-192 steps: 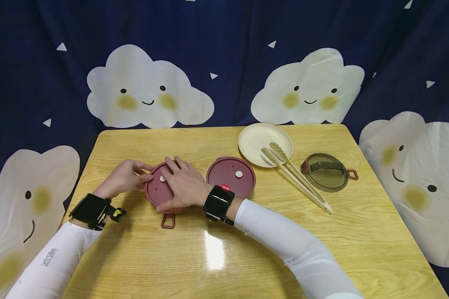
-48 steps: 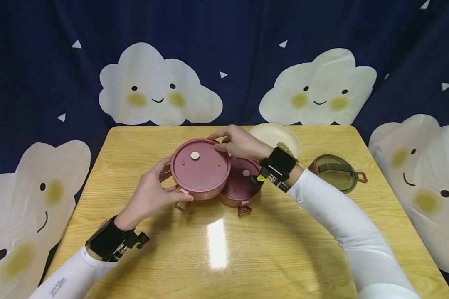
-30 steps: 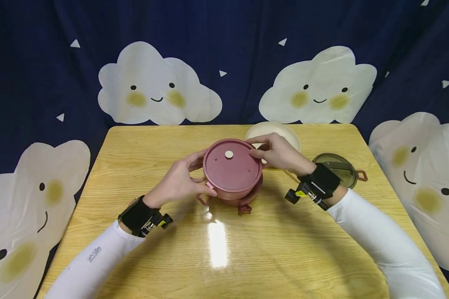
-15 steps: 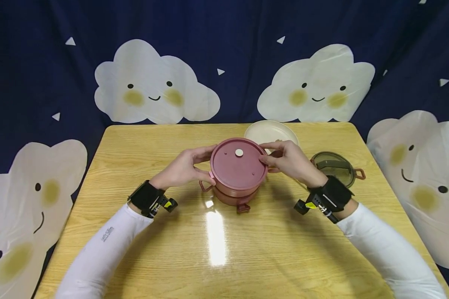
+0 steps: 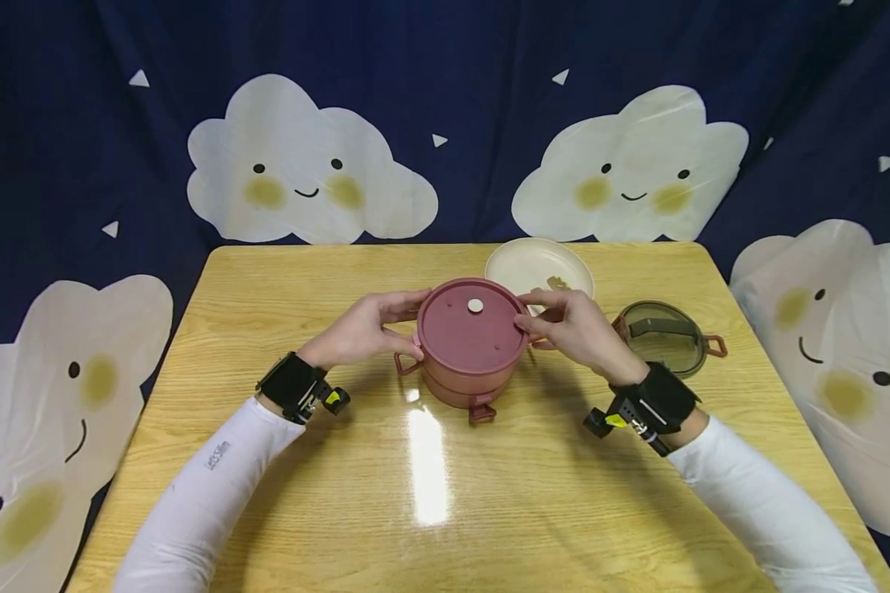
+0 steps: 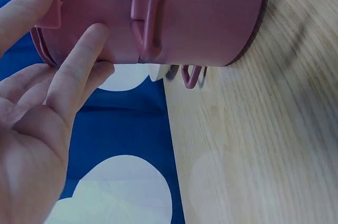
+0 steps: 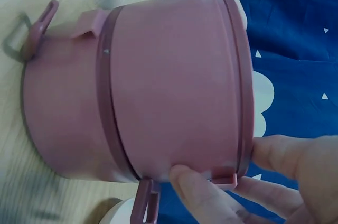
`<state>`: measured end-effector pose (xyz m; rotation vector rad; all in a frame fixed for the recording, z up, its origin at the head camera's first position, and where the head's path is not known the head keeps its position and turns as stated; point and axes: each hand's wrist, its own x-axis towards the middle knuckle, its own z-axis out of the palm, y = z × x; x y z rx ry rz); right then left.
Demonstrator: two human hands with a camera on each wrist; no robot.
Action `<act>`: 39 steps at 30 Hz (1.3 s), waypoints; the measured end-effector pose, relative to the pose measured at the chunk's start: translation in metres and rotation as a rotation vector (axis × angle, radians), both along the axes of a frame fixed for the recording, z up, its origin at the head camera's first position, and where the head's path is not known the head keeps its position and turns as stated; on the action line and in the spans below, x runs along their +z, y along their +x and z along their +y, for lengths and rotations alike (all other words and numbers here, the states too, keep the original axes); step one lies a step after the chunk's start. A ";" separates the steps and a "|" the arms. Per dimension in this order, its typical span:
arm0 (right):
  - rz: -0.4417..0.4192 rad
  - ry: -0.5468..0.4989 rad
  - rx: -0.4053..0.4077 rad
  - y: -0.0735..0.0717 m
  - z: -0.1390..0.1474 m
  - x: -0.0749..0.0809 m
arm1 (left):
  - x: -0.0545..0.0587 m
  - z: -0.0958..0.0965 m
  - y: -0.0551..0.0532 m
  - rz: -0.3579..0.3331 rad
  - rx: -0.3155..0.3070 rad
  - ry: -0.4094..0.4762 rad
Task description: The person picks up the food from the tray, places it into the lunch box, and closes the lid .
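Observation:
A dark pink lidded pot with a white button on its lid stands upright on a second pink pot. In the right wrist view the upper pot's base meets the lower one's lid rim. My left hand grips the upper pot's left side, thumb near its side clip and fingers behind. My right hand holds the right side, thumb at the lid's edge. In the left wrist view, a looped handle sticks out below my left fingers. The lower pot's handle points toward me.
Behind the pots lies a cream plate. Tongs rest on it, mostly hidden by my right hand. To the right is an oval smoky-glass lid with a pink handle. All stand on a wooden table before a blue cloud-patterned curtain.
Both hands lifted the left pot and carried it rightward over the other pot. It has come down and now sits squarely on top, hands still around it.

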<state>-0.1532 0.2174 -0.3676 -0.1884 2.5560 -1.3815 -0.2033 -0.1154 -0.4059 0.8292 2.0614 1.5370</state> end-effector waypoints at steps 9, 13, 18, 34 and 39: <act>0.046 0.047 -0.023 -0.005 0.004 -0.003 | -0.007 -0.002 0.004 -0.029 0.033 0.004; 0.059 0.027 -0.024 -0.015 0.003 -0.005 | -0.014 -0.002 0.002 -0.004 0.011 -0.036; 0.018 0.002 -0.044 -0.022 -0.001 -0.011 | -0.025 0.001 -0.007 0.008 -0.020 -0.041; -0.001 -0.036 -0.157 0.031 -0.015 -0.037 | -0.032 0.007 -0.013 -0.050 0.048 -0.096; -0.126 -0.176 -0.182 0.036 -0.020 -0.040 | -0.034 0.008 -0.012 -0.069 0.042 -0.070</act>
